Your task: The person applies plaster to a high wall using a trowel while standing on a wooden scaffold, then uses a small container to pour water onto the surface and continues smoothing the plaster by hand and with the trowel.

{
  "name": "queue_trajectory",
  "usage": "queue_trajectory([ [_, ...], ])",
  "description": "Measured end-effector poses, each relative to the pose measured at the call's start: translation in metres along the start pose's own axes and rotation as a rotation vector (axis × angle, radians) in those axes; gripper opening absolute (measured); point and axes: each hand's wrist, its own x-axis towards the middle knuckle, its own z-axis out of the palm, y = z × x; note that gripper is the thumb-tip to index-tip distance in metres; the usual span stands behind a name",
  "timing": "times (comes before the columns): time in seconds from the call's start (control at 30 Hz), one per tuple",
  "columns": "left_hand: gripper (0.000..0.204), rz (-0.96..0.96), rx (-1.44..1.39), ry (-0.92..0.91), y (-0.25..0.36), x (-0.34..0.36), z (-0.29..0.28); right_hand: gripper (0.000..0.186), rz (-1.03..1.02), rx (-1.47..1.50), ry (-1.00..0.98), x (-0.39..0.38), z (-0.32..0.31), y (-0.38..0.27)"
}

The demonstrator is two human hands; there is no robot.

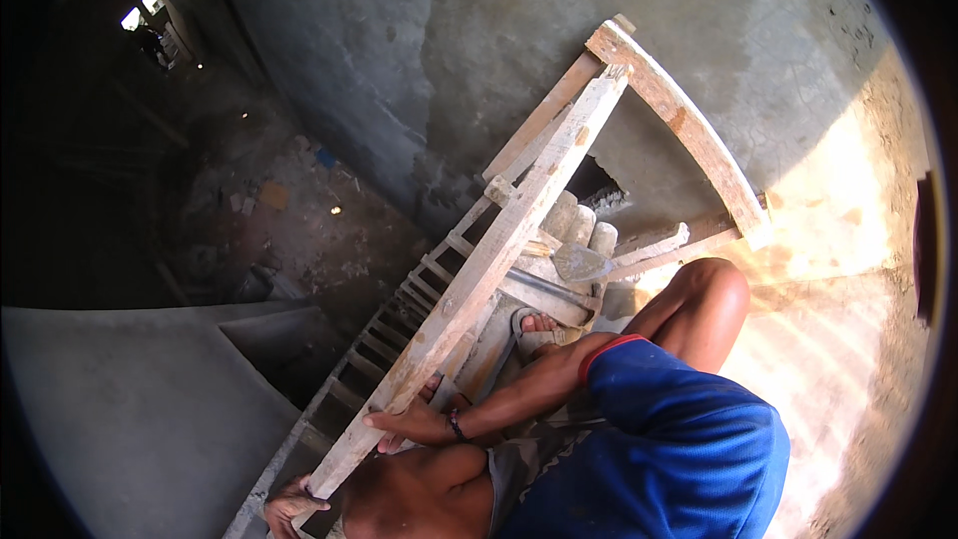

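Observation:
A long, pale wooden plank [489,274] slants from my lap up toward the wall, its far end close to a corner of the timber frame. My left hand [291,506] is closed round its near end at the lower left. Further up, my right hand [417,424], with a dark bracelet at the wrist, grips the plank's edge, thumb on top and fingers partly hidden. Beyond the right hand lies a trowel [582,263] with a mortar-smeared blade, beside several rounded, greyish bundles [577,225] that I cannot identify.
A wooden ladder [384,336] runs beneath the plank. A weathered timber frame [689,135] stands against the grey plastered wall [519,10]. At the left, the floor far below [289,210] is strewn with debris, next to a grey ledge [130,389]. Sunlight falls on the right.

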Motion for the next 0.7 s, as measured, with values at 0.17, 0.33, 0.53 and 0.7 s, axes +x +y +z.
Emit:
queue_trajectory([
  [0.17,0.049,0.024,-0.247,-0.150,-0.012,0.010,-0.026,0.051,-0.134,0.146,0.027,0.007,0.013,-0.024],
  [0.33,0.047,0.015,-0.319,-0.138,0.019,0.005,-0.017,0.053,-0.099,0.295,0.172,0.037,0.007,-0.031],
  [0.53,0.052,-0.034,-0.250,-0.326,-0.042,0.035,-0.014,0.065,0.111,0.254,0.204,0.013,-0.017,0.024],
  [0.7,0.052,-0.021,-0.215,-0.380,-0.044,0.053,0.007,0.074,0.239,0.296,0.174,0.003,-0.043,0.036],
])
